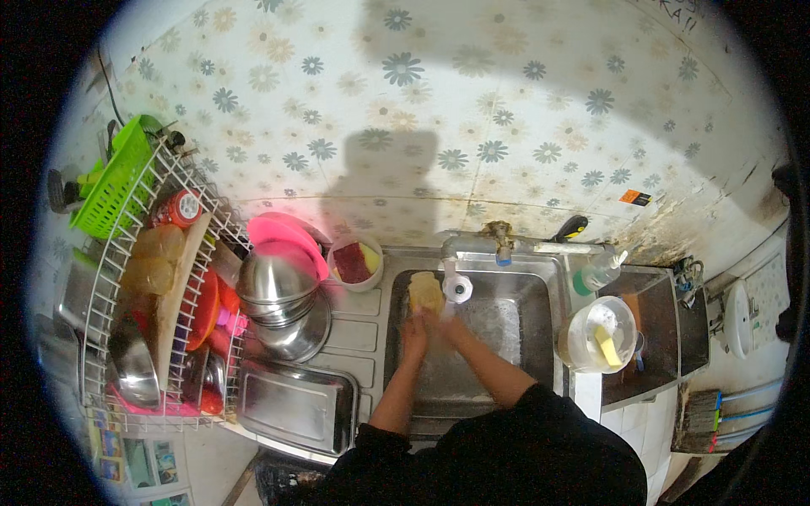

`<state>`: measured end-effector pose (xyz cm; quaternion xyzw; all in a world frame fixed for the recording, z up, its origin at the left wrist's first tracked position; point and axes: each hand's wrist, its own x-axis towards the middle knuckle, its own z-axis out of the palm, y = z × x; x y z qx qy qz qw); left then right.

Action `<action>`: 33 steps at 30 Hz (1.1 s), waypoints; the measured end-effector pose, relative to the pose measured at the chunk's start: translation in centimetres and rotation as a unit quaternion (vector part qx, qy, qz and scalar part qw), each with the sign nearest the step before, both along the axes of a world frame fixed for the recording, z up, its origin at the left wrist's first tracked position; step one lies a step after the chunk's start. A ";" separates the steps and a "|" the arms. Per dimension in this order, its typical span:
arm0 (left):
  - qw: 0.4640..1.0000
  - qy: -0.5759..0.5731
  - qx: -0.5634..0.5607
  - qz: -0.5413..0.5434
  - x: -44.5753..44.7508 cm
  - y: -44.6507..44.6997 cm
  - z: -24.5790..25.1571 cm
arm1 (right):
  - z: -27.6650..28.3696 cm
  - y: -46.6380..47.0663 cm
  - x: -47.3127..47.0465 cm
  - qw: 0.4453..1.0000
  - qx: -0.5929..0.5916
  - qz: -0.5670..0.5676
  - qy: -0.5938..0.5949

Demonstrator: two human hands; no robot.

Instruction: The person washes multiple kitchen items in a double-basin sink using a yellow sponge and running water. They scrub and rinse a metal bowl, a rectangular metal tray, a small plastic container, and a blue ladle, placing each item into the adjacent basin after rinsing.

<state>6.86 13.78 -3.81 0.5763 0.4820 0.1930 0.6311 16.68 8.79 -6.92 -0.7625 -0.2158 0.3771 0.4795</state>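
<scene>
Both my hands are over the stainless steel sink basin [481, 392], close together beneath the faucet spout [457, 288]. A yellowish translucent plastic container [425, 292] is at the fingers of my left hand [416, 335], which grips its near end. My right hand [453, 330] is beside it, near the spout, its fingers blurred and partly lost in what looks like running water. Whether the right hand also grips the container cannot be made out.
Metal bowls [278, 278] and an upturned steel tray [291, 405] lie on the drainboard. A loaded wire dish rack [95, 303] stands left. Right of the basin are a tub with suds and a yellow sponge [607, 346], a green soap bottle [597, 275] and another sink [658, 341].
</scene>
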 end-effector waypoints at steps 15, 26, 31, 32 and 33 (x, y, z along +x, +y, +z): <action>0.995 -0.091 -0.001 0.030 -3.7 -1.2 -6.6 | 8.0 -3.7 -3.5 0.858 -0.073 0.156 -0.483; 0.989 -0.120 0.009 0.086 -4.3 -2.2 -6.7 | 3.6 -4.8 -3.3 0.927 0.070 0.038 -0.366; 0.995 -0.071 0.014 0.070 -3.6 -2.3 -5.6 | 4.5 -5.2 -3.7 0.970 0.022 -0.005 -0.243; 0.995 -0.069 0.011 0.074 -3.6 -2.6 -5.5 | 5.0 -5.5 -3.9 0.966 0.067 -0.029 -0.247; 0.995 -0.050 -0.007 0.083 -3.6 -2.8 -5.4 | 5.5 -5.6 -4.0 0.966 0.089 -0.060 -0.234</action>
